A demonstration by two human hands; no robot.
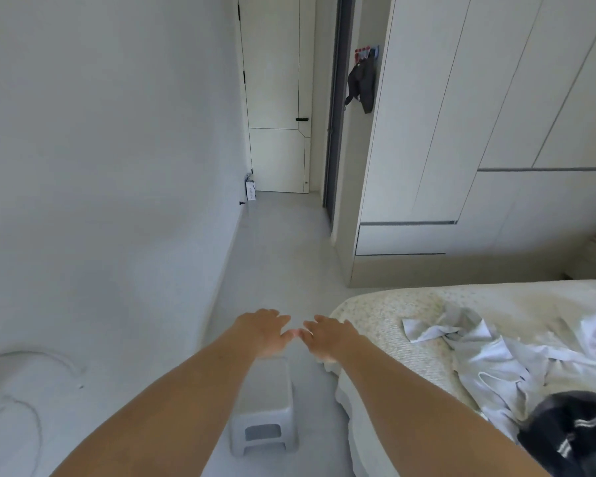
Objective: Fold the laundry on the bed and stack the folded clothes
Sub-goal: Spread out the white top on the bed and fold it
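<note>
Both hands empty: left hand and right hand stretch forward side by side, fingers straight and spread, thumbs about touching, hovering above the grey stool on the floor just left of the bed, gripping nothing. Laundry sits unfolded to the right on the bed: pale blue-grey clothes in a crumpled heap mid-mattress, dark striped garment at the near right edge, no stack visible. My read: turn right, take one pale piece by two corners, shake flat before folding.
</note>
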